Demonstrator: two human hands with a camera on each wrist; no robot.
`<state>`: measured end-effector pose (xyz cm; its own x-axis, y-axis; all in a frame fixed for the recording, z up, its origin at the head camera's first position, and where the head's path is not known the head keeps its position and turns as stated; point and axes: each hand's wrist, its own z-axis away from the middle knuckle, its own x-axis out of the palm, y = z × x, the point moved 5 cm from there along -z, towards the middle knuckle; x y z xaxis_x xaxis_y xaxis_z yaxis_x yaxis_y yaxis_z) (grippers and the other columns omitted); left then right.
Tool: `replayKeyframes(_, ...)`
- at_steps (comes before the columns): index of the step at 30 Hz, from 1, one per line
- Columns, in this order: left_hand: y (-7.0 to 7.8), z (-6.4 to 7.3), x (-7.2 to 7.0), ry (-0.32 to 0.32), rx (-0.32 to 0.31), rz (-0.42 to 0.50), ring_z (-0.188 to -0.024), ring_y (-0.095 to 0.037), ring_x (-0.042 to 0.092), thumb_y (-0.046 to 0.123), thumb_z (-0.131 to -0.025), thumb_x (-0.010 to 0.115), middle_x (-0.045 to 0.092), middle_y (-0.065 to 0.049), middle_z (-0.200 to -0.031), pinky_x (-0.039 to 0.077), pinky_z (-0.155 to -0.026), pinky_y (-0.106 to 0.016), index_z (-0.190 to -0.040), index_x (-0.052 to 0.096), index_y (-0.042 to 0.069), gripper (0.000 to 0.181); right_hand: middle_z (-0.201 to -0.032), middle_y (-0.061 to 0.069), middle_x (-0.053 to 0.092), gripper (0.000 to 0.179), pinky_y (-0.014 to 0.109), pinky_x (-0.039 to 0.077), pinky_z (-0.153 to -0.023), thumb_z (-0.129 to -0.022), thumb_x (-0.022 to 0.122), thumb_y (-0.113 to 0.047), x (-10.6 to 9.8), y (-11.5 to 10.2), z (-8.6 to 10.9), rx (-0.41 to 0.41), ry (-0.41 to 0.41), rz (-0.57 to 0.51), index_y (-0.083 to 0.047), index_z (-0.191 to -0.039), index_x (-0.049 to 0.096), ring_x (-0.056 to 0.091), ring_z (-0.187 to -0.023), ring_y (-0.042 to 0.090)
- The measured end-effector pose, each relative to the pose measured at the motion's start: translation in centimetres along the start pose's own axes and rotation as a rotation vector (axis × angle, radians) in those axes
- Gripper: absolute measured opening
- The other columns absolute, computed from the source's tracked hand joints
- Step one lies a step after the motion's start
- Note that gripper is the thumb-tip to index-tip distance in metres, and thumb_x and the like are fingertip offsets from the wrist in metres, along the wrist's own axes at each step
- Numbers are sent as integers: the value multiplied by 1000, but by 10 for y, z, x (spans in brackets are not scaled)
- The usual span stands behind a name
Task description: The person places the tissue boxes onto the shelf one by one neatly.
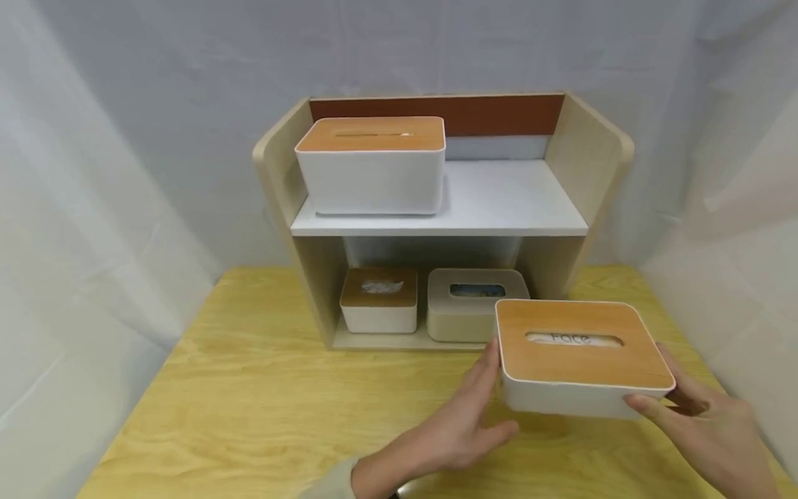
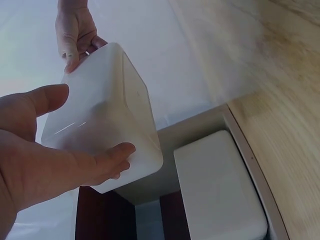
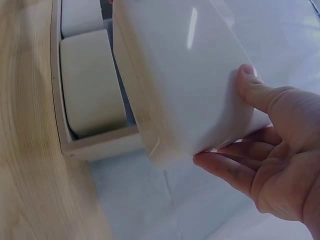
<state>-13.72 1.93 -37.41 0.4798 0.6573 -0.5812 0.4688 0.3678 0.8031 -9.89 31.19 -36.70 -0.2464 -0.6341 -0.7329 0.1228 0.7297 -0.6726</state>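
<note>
In the head view a white tissue box with a wood-coloured lid hangs above the table's right side, its slot showing packaging lettered "Face". My right hand grips its right end, thumb on the near wall and fingers round the corner. Against the left end lie the extended fingers of my left hand, whose thumb stands apart from the box. In the left wrist view the left hand has its fingertips on the box wall. The right wrist view shows the right hand pinching the box at a corner.
Behind the box stands a two-tier shelf. A larger wood-lidded tissue box sits at its upper left. Below are a small wood-lidded box and a beige tissue box. White sheeting surrounds the wooden table.
</note>
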Motion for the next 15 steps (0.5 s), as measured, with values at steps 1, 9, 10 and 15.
replayKeyframes(1,0,1,-3,7,8,0,-152,-28,5,14,-96,64,-3,-15,-165,15,-121,-44,-158,-11,7,98,-87,1,75,80,17,41,-56,-86,78,-38,1,-4,0,-14,14,-15,-37,-152,32,57,-73,-12)
replayKeyframes(9,1,8,-23,103,5,-7,-152,-25,6,19,-99,61,-1,-10,-166,16,-120,-48,-159,-5,9,90,-82,-17,71,76,15,45,-57,-87,78,-30,10,-26,-2,-68,33,-110,-28,-151,36,57,-79,-18)
replayKeyframes(10,2,10,-25,125,6,-15,-152,-25,8,20,-99,60,1,-10,-166,17,-120,-48,-160,-4,9,89,-84,-17,72,76,13,46,-58,-87,79,-28,11,-29,-2,-79,40,-128,-26,-150,38,58,-80,-18)
replayKeyframes(15,5,16,-37,227,57,-45,-151,-23,15,16,-100,58,9,-9,-166,22,-119,-46,-160,2,7,82,-102,-14,72,73,7,49,-64,-85,81,-20,13,-45,1,-146,73,-193,-22,-148,43,60,-85,-18)
